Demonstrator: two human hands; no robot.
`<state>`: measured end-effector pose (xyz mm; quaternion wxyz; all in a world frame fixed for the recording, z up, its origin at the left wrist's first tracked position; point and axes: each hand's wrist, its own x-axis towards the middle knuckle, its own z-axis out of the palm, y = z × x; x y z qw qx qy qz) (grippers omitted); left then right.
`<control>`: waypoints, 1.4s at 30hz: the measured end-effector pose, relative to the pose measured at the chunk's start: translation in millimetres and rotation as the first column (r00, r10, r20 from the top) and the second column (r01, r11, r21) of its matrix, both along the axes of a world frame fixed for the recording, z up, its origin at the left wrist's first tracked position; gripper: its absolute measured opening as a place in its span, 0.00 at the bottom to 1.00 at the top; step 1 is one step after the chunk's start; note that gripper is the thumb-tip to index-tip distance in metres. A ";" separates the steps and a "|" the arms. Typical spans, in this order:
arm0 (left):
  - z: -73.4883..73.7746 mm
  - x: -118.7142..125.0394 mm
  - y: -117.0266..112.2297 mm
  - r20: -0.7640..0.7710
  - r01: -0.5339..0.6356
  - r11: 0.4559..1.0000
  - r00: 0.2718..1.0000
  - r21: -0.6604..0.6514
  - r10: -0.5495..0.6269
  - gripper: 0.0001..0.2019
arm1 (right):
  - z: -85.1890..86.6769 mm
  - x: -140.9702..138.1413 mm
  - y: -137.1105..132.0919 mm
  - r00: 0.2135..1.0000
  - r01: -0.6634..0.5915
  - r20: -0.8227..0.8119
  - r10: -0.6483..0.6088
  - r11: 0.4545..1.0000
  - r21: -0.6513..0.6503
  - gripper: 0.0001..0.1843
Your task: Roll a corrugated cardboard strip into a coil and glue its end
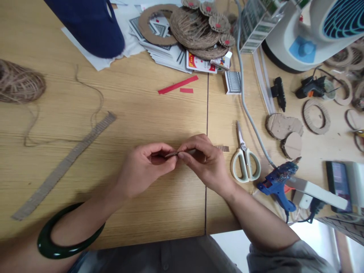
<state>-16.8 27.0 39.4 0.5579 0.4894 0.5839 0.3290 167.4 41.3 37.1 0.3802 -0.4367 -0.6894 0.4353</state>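
Observation:
Between both hands is a narrow brown corrugated cardboard strip (223,148). Its far end sticks out to the right, behind my right hand. My left hand (146,165) pinches the strip's near end between thumb and fingers. Close against it, the thumb and forefinger of my right hand (203,159) grip the same strip. Most of its length is hidden by the fingers. A longer corrugated cardboard strip (66,163) lies slantwise on the table to the left. To the right of my right hand rest scissors (245,159) with pale handles, their blades pointing away from me.
A blue glue gun (277,185) lies at the right, its grey cord (246,102) crossing the table. Red paper strips (178,85) lie ahead. Twine (19,81) sits left, a dark blue jug (91,26) behind. Cardboard flowers (218,23) and a fan (305,47) stand at the back.

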 end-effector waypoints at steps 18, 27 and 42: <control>2.1 1.5 -0.5 -0.039 -0.076 0.996 0.996 0.041 0.077 0.01 | -0.3 -4.2 -6.6 0.998 0.056 0.037 -0.056 0.998 0.000 0.06; 0.1 0.8 -3.1 -0.059 -0.047 0.993 0.997 0.104 0.053 0.02 | -3.7 -6.6 -8.6 0.996 0.079 0.029 -0.079 0.997 0.007 0.06; 3.8 3.4 -4.8 -0.179 0.053 0.903 0.984 0.427 0.027 0.05 | -7.8 -8.7 -10.7 0.992 0.126 0.000 -0.126 0.992 -0.004 0.07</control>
